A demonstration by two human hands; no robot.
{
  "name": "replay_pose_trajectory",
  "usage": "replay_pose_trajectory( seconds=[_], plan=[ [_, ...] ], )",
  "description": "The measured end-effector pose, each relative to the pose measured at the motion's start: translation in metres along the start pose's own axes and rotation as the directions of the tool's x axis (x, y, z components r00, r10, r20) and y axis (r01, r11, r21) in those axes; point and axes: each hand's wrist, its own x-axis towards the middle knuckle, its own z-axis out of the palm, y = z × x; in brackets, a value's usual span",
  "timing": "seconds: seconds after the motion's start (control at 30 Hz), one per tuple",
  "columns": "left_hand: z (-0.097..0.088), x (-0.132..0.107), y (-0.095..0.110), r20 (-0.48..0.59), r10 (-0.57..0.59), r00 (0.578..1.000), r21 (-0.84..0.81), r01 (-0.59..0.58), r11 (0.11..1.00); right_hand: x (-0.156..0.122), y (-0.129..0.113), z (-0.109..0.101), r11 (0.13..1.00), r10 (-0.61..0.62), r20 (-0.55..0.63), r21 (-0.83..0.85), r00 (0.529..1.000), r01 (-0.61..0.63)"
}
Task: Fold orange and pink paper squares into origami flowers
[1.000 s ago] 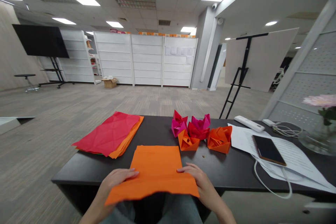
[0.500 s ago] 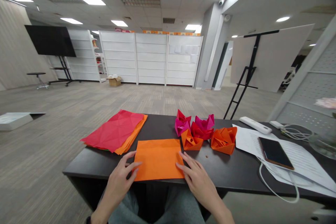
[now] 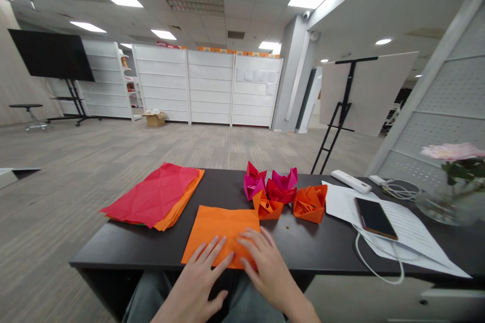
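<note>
A folded orange paper sheet [image 3: 217, 224] lies at the near edge of the black table [image 3: 326, 250]. My left hand [image 3: 200, 277] rests flat on its near edge with fingers stretched out. My right hand [image 3: 265, 265] lies flat beside it, fingers spread on the sheet's right part. Neither hand holds anything. Just beyond the sheet stand several folded paper flowers: an orange one [image 3: 267, 206], a larger orange one [image 3: 309, 203], a red one [image 3: 280, 193] and pink ones [image 3: 253, 184].
A stack of red and orange paper sheets [image 3: 153, 194] lies at the table's left. On the right are white papers [image 3: 413, 232], a black phone [image 3: 375, 218], a white cable [image 3: 373, 262], a white remote [image 3: 350, 181] and a glass vase with a pink flower [image 3: 447, 197]. An easel [image 3: 335, 116] stands behind.
The orange sheet went from hanging over the table edge to a folded, shorter shape. Both hands moved from its side edges inward and now press flat on its near middle.
</note>
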Motion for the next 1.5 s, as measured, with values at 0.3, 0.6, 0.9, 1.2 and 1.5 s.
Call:
replay_pose_trajectory(
  seconds=[0.3, 0.6, 0.9, 1.2, 1.5],
  plan=[
    [-0.004, -0.015, -0.004, 0.073, -0.128, 0.989, -0.01, 0.129, 0.992, -0.026, 0.023, 0.001, 0.996, 0.077, 0.203, -0.067, 0.976, -0.064],
    [-0.006, -0.028, -0.017, 0.126, -0.145, 0.981, -0.004, 0.147, 0.989, -0.033, 0.028, -0.008, 0.992, 0.121, 0.158, -0.052, 0.98, -0.115],
    [-0.003, -0.03, -0.029, 0.159, -0.065, 0.985, -0.057, 0.075, 0.996, -0.025, 0.044, -0.006, 0.98, 0.199, -0.273, 0.039, 0.941, -0.196],
    [-0.008, -0.028, -0.026, 0.223, -0.089, 0.971, -0.073, 0.107, 0.992, 0.034, 0.1, -0.021, 0.914, 0.401, -0.511, 0.16, 0.76, -0.374],
    [-0.01, -0.026, -0.025, 0.278, -0.123, 0.953, -0.067, 0.147, 0.987, 0.052, 0.11, -0.014, 0.944, 0.326, -0.506, 0.125, 0.798, -0.305]
  ],
)
